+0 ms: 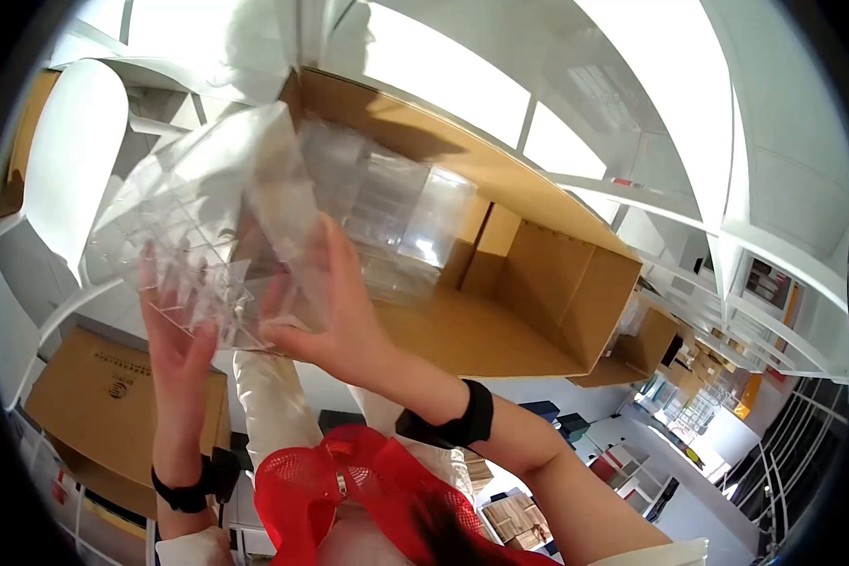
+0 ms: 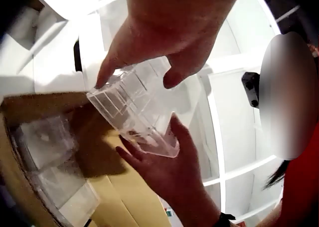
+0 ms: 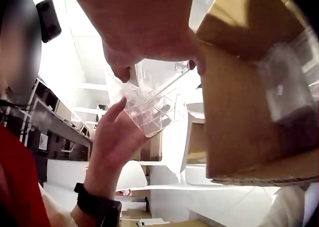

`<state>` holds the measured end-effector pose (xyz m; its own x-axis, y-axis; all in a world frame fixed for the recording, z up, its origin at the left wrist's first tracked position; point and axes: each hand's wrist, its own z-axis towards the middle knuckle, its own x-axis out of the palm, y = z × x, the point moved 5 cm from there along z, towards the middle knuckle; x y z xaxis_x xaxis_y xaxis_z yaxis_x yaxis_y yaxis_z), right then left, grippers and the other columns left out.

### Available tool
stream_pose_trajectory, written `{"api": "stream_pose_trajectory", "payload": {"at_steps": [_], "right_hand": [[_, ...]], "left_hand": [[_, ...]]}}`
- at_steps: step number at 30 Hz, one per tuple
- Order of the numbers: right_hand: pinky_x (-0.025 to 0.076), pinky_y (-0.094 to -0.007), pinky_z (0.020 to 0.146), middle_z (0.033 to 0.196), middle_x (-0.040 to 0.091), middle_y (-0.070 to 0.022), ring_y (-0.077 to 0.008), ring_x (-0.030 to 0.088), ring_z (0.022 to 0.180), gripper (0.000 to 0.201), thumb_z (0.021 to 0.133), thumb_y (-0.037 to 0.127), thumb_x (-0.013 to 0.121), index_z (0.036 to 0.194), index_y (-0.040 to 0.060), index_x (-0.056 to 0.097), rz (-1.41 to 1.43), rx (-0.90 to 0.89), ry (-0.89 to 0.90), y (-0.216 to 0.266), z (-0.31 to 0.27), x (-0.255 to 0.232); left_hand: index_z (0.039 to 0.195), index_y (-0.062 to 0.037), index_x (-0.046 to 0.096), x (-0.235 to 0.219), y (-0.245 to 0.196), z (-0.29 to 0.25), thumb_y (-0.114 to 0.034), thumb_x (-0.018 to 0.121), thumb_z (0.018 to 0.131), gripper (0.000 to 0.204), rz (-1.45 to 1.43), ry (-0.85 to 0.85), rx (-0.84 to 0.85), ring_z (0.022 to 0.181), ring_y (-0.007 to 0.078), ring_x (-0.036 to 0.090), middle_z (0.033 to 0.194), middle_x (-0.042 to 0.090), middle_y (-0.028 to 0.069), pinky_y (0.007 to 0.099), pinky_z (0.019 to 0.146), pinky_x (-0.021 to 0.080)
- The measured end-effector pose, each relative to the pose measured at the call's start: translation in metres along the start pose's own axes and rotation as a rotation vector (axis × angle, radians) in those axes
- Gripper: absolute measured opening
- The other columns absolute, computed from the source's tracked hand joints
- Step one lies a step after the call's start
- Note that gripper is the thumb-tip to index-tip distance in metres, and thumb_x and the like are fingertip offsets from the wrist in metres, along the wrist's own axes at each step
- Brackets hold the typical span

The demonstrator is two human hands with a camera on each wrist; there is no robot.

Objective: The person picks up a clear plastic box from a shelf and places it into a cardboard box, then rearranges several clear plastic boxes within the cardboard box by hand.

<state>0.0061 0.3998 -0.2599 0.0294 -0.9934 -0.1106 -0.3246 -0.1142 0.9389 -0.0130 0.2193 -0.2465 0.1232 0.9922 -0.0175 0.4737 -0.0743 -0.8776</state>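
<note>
Both hands hold a clear plastic box with inner dividers (image 1: 193, 245) (image 2: 134, 100) (image 3: 157, 107), tilted beside a large open cardboard box (image 1: 500, 330). The left hand (image 1: 174, 340) (image 2: 169, 37) (image 3: 117, 139) grips one side of it, fingers spread along the wall and thumb at the edge. On the opposite side the right hand (image 1: 335, 316) (image 2: 172, 172) (image 3: 149, 32) grips it between thumb and fingers. More clear plastic boxes (image 1: 387, 203) (image 2: 50, 147) (image 3: 286, 87) lie inside the cardboard box.
A second cardboard box (image 1: 123, 396) stands low at the left in the head view. White shelving frames (image 1: 670, 212) surround the cardboard box. Further right is another open carton (image 1: 646, 344), and a white chair-like shape (image 1: 75, 151) is at the upper left.
</note>
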Motion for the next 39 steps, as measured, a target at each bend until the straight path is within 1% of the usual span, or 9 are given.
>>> {"api": "stream_pose_trajectory", "payload": {"at_steps": [3,6,13,19,24,31,34,37,39], "right_hand": [[0.035,-0.0368,0.097,0.131,0.034,-0.0232,-0.0292,0.04,0.118,0.098,0.066,0.032,0.076,0.137,-0.0011,0.017,-0.117,0.159,0.091,-0.047,-0.047,-0.05],[0.043,-0.0337,0.087,0.123,0.046,-0.019,-0.0261,0.051,0.106,0.092,0.071,0.038,0.073,0.136,-0.0008,0.021,0.26,0.52,0.158,-0.096,-0.074,-0.099],[0.047,-0.0312,0.073,0.109,0.055,-0.0147,-0.0225,0.056,0.089,0.075,0.076,0.056,0.061,0.122,0.0,0.044,0.214,0.789,-0.035,-0.242,-0.038,-0.157],[0.046,-0.036,0.081,0.121,0.049,-0.0223,-0.0292,0.056,0.098,0.085,0.079,0.055,0.058,0.132,-0.0063,0.031,0.328,0.663,-0.195,-0.321,0.016,-0.136],[0.049,-0.0321,0.071,0.115,0.052,-0.0206,-0.0242,0.061,0.088,0.083,0.083,0.053,0.054,0.133,-0.0069,0.027,-0.01,0.5,-0.301,-0.376,0.056,-0.128],[0.051,-0.0325,0.062,0.108,0.055,-0.0247,-0.0242,0.064,0.08,0.071,0.088,0.044,0.049,0.127,-0.0131,0.033,-0.245,0.538,-0.096,-0.368,0.076,-0.137],[0.051,-0.0321,0.063,0.11,0.054,-0.0247,-0.0244,0.062,0.09,0.069,0.088,0.038,0.05,0.129,-0.0128,0.029,-0.234,0.534,-0.086,-0.359,0.077,-0.134],[0.05,-0.0334,0.073,0.119,0.048,-0.0264,-0.0252,0.056,0.104,0.074,0.087,0.035,0.054,0.134,-0.0109,0.02,-0.153,0.397,-0.228,-0.35,0.068,-0.131],[0.042,-0.0375,0.089,0.125,0.043,-0.0288,-0.0343,0.05,0.111,0.076,0.087,0.036,0.054,0.136,-0.0089,0.017,-0.123,0.416,-0.226,-0.337,0.058,-0.13]], "left_hand": [[0.141,-0.0058,0.008,0.071,0.0,-0.034,-0.003,0.054,0.082,0.075,0.042,0.072,-0.086,0.118,0.0243,0.042,0.131,0.036,0.0175,0.0355,0.098,0.035],[0.139,-0.0002,0.011,0.137,0.042,-0.033,-0.009,0.057,0.081,0.075,0.363,0.23,0.034,0.116,0.0284,0.043,0.129,0.038,0.0205,0.036,0.098,0.035],[0.131,0.0085,0.027,0.221,0.189,0.095,-0.01,0.058,0.077,0.065,0.478,0.233,-0.043,0.115,0.0361,0.045,0.121,0.045,0.0274,0.0368,0.096,0.036],[0.129,0.0099,0.029,0.23,0.227,0.151,-0.01,0.06,0.076,0.065,0.591,0.142,0.022,0.111,0.0366,0.049,0.119,0.048,0.0285,0.0367,0.093,0.039],[0.135,0.0018,0.023,0.211,0.269,0.165,-0.014,0.061,0.082,0.067,0.65,0.094,0.009,0.117,0.0308,0.046,0.129,0.043,0.022,0.0328,0.093,0.04],[0.133,-0.0005,0.032,0.212,0.25,0.184,-0.01,0.061,0.08,0.061,0.721,0.089,0.079,0.12,0.0329,0.043,0.134,0.038,0.0196,0.0359,0.096,0.039],[0.131,-0.0015,0.035,0.215,0.229,0.171,-0.007,0.061,0.077,0.06,0.986,-0.017,0.384,0.119,0.0353,0.043,0.134,0.038,0.0187,0.0391,0.096,0.039],[0.129,-0.0012,0.038,0.221,0.216,0.146,-0.007,0.061,0.075,0.06,1.291,0.145,0.609,0.118,0.0371,0.042,0.133,0.039,0.0176,0.0408,0.097,0.039],[0.127,-0.0011,0.041,0.217,0.217,0.135,-0.009,0.06,0.076,0.056,1.34,0.164,0.634,0.115,0.0365,0.046,0.132,0.041,0.0177,0.0397,0.095,0.041]]}}
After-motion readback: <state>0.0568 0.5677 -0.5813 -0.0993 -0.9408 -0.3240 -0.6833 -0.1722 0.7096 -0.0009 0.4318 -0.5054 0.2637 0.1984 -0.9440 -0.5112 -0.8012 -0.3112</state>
